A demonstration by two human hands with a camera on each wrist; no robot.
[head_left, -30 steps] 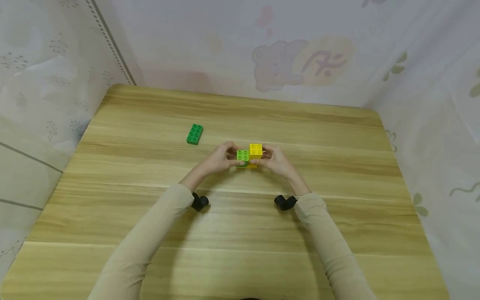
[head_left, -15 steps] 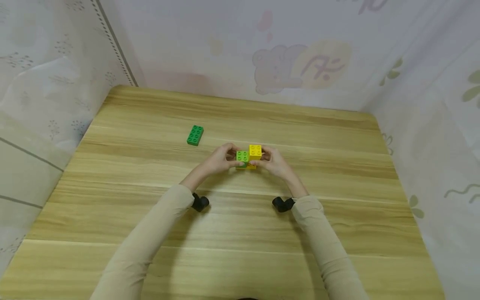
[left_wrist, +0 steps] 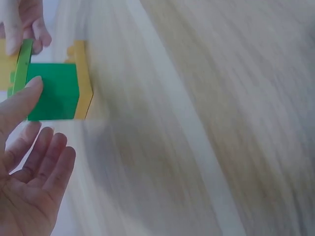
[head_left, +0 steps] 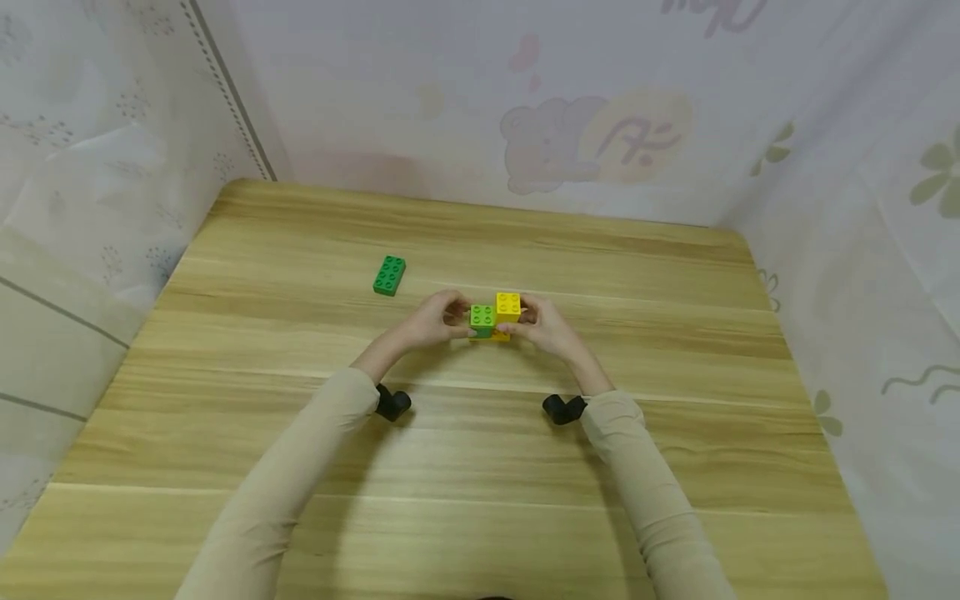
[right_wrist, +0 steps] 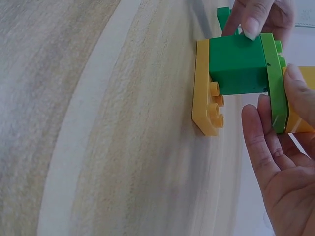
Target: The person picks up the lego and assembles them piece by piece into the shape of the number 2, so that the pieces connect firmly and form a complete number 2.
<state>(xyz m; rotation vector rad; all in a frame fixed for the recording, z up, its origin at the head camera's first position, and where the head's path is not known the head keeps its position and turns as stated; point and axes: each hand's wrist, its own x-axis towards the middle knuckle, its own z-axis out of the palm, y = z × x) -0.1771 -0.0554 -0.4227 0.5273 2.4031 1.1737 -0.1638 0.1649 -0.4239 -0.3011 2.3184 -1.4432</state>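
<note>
Both hands are at a small toy brick stack in the middle of the wooden table. At the bottom lies a flat yellow brick (right_wrist: 201, 88), with a green brick (right_wrist: 238, 64) standing on it. A thin lime brick (right_wrist: 274, 83) crosses the top and carries a yellow brick (head_left: 508, 304) at its right end. My right hand (head_left: 551, 329) pinches that yellow brick between thumb and fingers. The thumb of my left hand (head_left: 431, 321) lies at the green brick's side; its other fingers are loosely spread, apart from the stack, in the left wrist view.
A loose dark green brick (head_left: 389, 276) lies on the table (head_left: 465, 467) behind and left of the stack. Black wrist devices (head_left: 564, 409) sit under both forearms. Patterned sheets (head_left: 420, 92) hang behind and beside the table.
My left hand has slipped slightly left, its thumb moving toward the green brick's edge and its fingers loosening. My right hand stays at the yellow brick. The head view has tilted a little.
</note>
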